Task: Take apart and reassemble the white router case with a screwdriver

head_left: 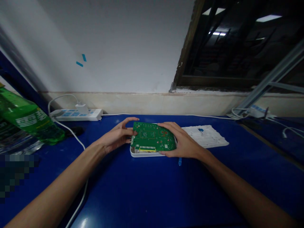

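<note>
A green circuit board (152, 136) lies slightly tilted over a shallow white plastic housing (147, 155), whose front rim shows below it. My left hand (117, 136) grips the board's left edge, one finger resting on its top face and another reaching past the far corner. From the right, my right hand (181, 141) wraps round the board's rounded end, its thumb low by the housing rim. The fingertips under the board are hidden. Just below my right hand a blue tool handle (180, 161) pokes out; the rest of it is covered.
A white ribbed cover (207, 136) with a small blue piece lies right of my hands on the blue table (152, 190). At the back left is a power strip (92, 115) with a plug. A white cable (82, 202) runs forward past green bottles (30, 117).
</note>
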Available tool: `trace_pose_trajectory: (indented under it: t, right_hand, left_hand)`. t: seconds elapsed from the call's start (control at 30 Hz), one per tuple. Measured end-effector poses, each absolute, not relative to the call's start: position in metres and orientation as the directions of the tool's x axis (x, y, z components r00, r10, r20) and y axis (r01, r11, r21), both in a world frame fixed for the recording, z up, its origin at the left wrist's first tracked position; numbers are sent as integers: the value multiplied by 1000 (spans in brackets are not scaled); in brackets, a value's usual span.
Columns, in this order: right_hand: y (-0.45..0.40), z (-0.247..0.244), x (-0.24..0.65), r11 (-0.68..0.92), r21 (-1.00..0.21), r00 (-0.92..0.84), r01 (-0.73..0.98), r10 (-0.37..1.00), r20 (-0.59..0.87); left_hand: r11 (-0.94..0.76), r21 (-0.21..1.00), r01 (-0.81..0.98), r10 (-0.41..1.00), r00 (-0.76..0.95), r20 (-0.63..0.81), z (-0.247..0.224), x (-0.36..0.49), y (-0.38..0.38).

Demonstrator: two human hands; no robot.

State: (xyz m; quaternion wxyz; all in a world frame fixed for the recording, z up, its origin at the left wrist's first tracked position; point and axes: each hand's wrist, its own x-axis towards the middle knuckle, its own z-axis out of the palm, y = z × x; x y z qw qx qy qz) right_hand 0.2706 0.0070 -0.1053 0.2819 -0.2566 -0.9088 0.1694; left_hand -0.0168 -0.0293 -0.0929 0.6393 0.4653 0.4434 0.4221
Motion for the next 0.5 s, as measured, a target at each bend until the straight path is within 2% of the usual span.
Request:
trace_pose_trajectory:
  t: [0.1, 0.3, 0.4, 0.47, 0.5]
  right_hand:
    - [7, -106, 270, 808, -472, -702, 353, 562, 438]
    - [6, -111, 270, 784, -482, -662, 392, 604, 443]
    - [6, -113, 271, 753, -515, -640, 409, 640, 426]
    - [6, -114, 272, 725, -556, -629, 406, 663, 406]
    - [6, -113, 272, 711, -581, -624, 397, 673, 397]
  left_hand:
    - [212, 973, -94, 957, 220, -187, -91, -15, -30]
    - [254, 955, -150, 953, 209, -220, -88, -15, -29]
    - [285, 952, -109, 942, 219, -256, -89, -19, -25]
    - [193, 981, -26, 971, 149, -188, -91, -23, -23]
    - [88, 994, 58, 992, 85, -92, -92, -26, -23]
